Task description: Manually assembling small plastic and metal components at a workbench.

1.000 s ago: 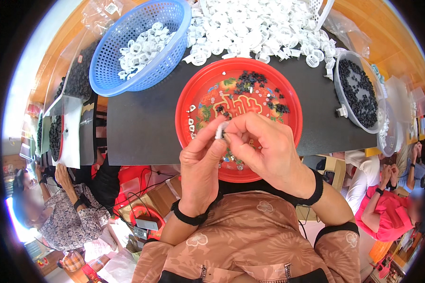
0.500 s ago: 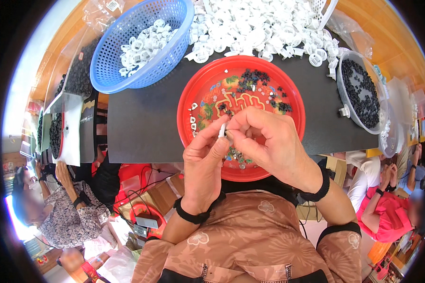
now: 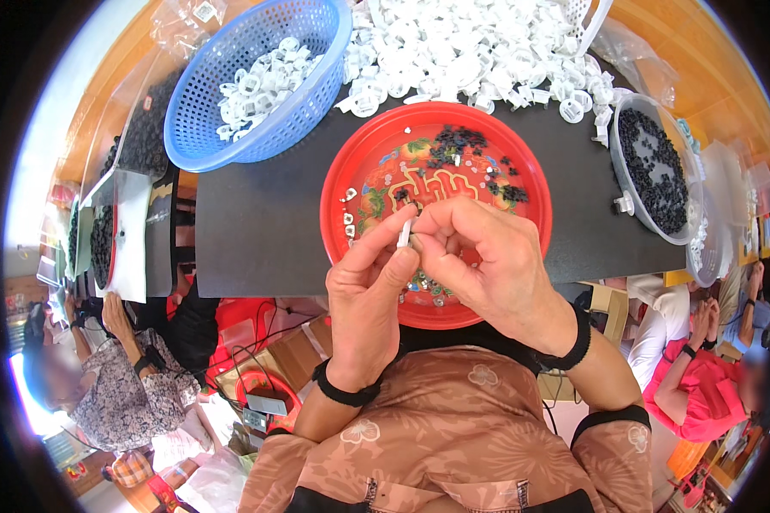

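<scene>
Over the near half of a round red tray (image 3: 337, 162), my two hands meet. My left hand (image 3: 370, 286) pinches a small white plastic part (image 3: 405, 232) on edge between thumb and fingers. Against that part's right side, my right hand (image 3: 492, 265) has thumb and forefinger pressed together; whatever is between them is hidden. Small black pieces (image 3: 458, 145) lie at the tray's far right, and a few white bits (image 3: 349, 224) lie along its left side. Small clear or metallic-looking pieces (image 3: 428, 286) show beneath my hands.
A blue basket (image 3: 188, 128) with white parts stands at the far left of the dark table (image 3: 257, 231). A heap of white parts (image 3: 470, 51) covers the back. At right stands a clear tub (image 3: 690, 197) of black pieces. People sit on both sides.
The white part has turned slightly in my left fingers, and the dark spot seen beside it before is now hidden. My right fingertips have closed in against it. Both hands stay over the tray.
</scene>
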{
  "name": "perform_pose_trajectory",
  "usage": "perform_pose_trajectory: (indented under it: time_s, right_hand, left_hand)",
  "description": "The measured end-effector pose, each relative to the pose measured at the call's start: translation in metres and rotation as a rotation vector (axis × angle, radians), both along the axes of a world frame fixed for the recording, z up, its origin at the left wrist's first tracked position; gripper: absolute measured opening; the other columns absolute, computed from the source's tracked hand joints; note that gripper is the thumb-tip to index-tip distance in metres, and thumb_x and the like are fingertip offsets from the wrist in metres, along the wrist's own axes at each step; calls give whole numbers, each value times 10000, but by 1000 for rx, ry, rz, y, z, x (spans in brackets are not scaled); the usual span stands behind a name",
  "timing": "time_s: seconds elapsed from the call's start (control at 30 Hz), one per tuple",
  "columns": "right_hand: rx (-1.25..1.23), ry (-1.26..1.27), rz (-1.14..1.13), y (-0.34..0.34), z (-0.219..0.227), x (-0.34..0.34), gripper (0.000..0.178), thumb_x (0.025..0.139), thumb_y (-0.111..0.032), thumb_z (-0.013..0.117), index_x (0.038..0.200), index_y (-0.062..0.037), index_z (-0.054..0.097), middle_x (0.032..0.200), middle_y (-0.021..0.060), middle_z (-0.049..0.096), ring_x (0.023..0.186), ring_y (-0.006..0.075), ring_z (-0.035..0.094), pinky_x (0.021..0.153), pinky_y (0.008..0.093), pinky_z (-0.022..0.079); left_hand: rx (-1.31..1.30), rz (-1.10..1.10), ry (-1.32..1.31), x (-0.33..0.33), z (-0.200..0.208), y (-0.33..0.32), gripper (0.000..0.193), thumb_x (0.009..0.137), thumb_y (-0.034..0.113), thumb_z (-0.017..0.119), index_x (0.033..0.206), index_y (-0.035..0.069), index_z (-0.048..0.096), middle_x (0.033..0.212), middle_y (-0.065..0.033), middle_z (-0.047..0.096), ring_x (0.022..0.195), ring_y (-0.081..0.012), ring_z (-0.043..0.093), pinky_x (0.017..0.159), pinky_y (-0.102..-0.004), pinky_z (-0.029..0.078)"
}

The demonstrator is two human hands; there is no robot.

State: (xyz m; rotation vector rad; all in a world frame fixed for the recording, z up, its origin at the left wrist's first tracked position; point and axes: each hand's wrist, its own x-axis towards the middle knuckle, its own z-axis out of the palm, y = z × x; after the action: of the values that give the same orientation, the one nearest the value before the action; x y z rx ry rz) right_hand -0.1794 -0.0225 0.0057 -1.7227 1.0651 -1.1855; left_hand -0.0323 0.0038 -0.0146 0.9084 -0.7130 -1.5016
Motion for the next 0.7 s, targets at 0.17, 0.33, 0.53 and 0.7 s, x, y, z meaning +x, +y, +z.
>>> perform_pose_trajectory:
  time_s: [0.17, 0.33, 0.53, 0.7]
  right_hand:
    - [26, 53, 38, 8, 11, -2, 134, 835, 6, 655, 911, -8, 545, 757, 107, 589, 632, 240, 617, 558, 322, 490]
    - [53, 87, 47, 10, 10, -10, 132, 860, -9, 654, 975, -4, 589, 785, 102, 624, 652, 211, 635, 565, 309, 497]
    - [135, 86, -28, 17, 8, -34, 152, 862, -44, 676, 996, 11, 632, 789, 104, 636, 657, 205, 630, 590, 314, 502]
    - [57, 354, -244, 14, 0, -88, 167, 849, -89, 689, 975, 10, 646, 803, 134, 642, 660, 228, 635, 596, 333, 502]
  left_hand:
    - [15, -94, -30, 8, 2, 1, 381, 889, -27, 648, 1266, -3, 608, 1077, -27, 655, 962, -90, 614, 882, -257, 497]
    - [30, -140, 0, 10, 1, -1, 384, 888, -29, 650, 1269, -3, 604, 1157, -47, 650, 1000, -106, 615, 906, -271, 495]
    - [110, -194, 40, 9, 15, -9, 436, 924, 23, 605, 1350, -5, 517, 1228, -79, 618, 1089, -136, 602, 940, -285, 487]
    - [50, -258, 24, 40, 36, -38, 453, 950, 93, 582, 1365, -35, 453, 1278, -119, 575, 1134, -186, 596, 979, -318, 495]
